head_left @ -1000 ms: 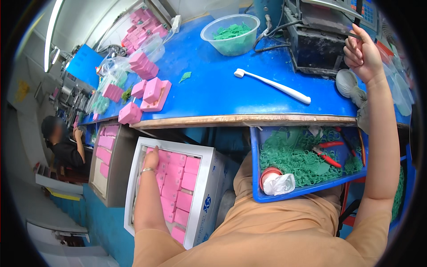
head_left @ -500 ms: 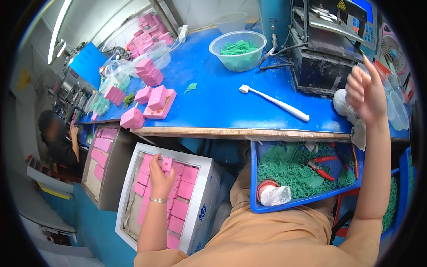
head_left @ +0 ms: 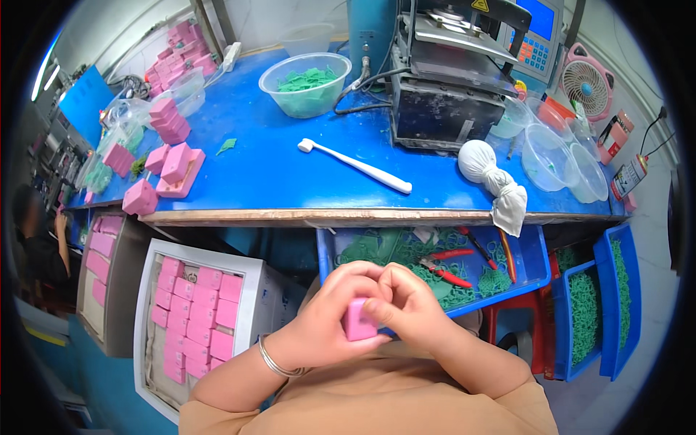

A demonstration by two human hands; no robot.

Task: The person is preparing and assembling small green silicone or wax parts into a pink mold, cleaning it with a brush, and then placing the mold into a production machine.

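Observation:
In front of my body, above the edge of a blue tray (head_left: 435,310), both hands come together around a small pink block (head_left: 357,326). My left hand (head_left: 313,325) is closed about it, its fingers wrapped over the far side. The thumb of my right hand (head_left: 420,308) presses on the block's right edge, its other fingers curled in against the left hand. Whether a smaller thing sits between those fingers is hidden. More pink blocks (head_left: 196,312) stand in rows inside a white box (head_left: 254,279) to my left.
On the blue table lie a white long-handled brush (head_left: 362,167), a white cloth bundle (head_left: 496,181) and stacked pink blocks (head_left: 174,165). A bowl of green pieces (head_left: 304,94) stands before a black press machine (head_left: 449,109). Red-handled pliers (head_left: 449,278) rest in the tray. Another person (head_left: 43,254) sits far left.
My left hand has left the white box with a pink block and come to my front. My right hand has come down from beside the press to meet it. The view has shifted right.

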